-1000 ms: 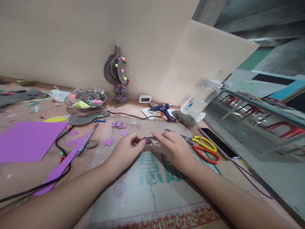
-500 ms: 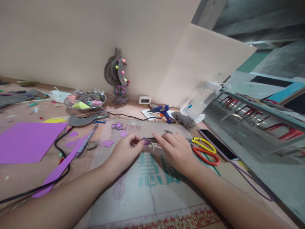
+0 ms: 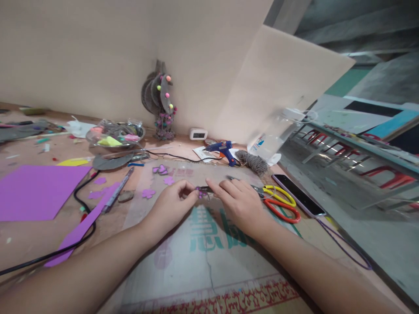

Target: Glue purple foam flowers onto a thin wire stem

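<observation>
My left hand [image 3: 170,206] rests on the printed mat [image 3: 203,261] with thumb and fingers pinched on a small purple foam flower [image 3: 200,192]. My right hand [image 3: 240,201] lies just right of it, fingers curled over the flower's right side and touching a thin dark tool that pokes out under them. Both hands meet at the flower in the middle of the table. More purple foam petals [image 3: 160,170] lie a little beyond my left hand.
Yellow scissors [image 3: 278,195] and orange scissors [image 3: 283,210] lie right of my right hand, a phone [image 3: 299,200] beyond them. A blue glue gun [image 3: 222,150], twine ball [image 3: 252,162], plastic bottle [image 3: 273,137], scrap bowl [image 3: 114,135], purple foam sheet [image 3: 36,192] and black cable [image 3: 78,200] surround the mat.
Both hands have stayed on the purple flower; my right fingers shifted slightly leftward over it. The view tilted a little.
</observation>
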{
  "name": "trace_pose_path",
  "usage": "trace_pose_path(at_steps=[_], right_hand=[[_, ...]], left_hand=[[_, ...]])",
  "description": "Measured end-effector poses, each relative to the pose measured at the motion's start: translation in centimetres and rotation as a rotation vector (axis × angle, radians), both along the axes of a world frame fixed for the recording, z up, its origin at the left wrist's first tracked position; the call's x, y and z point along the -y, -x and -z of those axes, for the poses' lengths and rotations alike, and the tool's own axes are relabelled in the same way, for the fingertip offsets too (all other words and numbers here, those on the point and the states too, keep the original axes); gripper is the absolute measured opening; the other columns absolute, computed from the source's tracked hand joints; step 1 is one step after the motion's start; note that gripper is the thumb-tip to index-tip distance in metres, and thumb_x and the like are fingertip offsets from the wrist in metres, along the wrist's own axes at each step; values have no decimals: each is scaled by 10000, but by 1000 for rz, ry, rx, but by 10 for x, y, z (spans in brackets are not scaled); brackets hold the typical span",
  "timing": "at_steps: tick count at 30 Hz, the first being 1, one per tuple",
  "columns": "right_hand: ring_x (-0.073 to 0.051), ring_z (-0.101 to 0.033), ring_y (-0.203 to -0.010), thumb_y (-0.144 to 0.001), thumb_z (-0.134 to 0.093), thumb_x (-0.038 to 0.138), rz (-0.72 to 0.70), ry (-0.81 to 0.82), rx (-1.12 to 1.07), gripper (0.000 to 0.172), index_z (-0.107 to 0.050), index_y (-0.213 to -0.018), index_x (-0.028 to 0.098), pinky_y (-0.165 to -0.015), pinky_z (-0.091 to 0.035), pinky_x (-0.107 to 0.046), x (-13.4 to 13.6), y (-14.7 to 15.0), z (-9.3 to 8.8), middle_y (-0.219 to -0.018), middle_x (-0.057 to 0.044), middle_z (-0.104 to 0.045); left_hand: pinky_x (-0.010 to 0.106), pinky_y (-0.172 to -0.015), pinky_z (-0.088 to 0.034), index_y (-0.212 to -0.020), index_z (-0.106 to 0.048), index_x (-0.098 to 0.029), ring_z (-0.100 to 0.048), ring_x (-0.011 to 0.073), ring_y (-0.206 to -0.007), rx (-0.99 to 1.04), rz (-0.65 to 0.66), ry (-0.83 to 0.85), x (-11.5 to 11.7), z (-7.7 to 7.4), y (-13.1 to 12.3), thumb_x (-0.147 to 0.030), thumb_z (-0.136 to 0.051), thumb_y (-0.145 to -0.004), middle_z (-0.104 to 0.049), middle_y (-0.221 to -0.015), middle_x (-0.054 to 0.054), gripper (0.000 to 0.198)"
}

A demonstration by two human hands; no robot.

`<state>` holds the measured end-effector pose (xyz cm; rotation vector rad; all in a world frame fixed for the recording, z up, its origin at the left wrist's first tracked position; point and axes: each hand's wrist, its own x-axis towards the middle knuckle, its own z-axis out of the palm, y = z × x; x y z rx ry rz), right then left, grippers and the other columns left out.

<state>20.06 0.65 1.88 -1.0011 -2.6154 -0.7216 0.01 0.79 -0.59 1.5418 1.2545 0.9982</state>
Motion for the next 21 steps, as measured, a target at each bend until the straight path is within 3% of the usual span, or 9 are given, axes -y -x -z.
trace_pose_path(at_steps=[7, 15, 18, 21], right_hand=[[-200, -451, -705, -934, -382, 158, -38, 49, -67, 370, -540, -1269, 139, -632, -346, -333, 0, 0, 0, -818, -66, -603], [-189, -568, -887, -966, -363, 241, 118, 378, -672, 363, -480, -1308, 212, -780, -464, -319, -10, 0, 4, -954, -69, -602], [-202, -571, -866, -944, -418, 290, 139, 397, -687, 338, -504, -1261, 210, -760, -468, -342, -12, -2, 4, -1000, -76, -612], [-193, -558, -768, -883, -537, 317, 108, 355, -652, 310, -549, -1163, 184, -688, -458, -324, -6, 2, 2, -910, -66, -618]], left_hand=[[268, -623, -396, -726, -554, -190, -529, 143, -626, 11, 12, 5, 0, 0, 1, -342, -516, -811, -580, -666, -22, 178], [273, -635, -401, -740, -560, -189, -555, 157, -651, 29, 4, 24, -1, -2, 0, -338, -519, -805, -599, -673, -13, 168], [273, -636, -403, -735, -561, -187, -557, 161, -652, 23, 3, 41, -1, -3, -1, -336, -523, -798, -603, -673, -12, 166], [267, -633, -402, -723, -561, -188, -562, 163, -668, 21, 16, 18, 1, -3, -1, -321, -518, -792, -608, -684, -10, 156]])
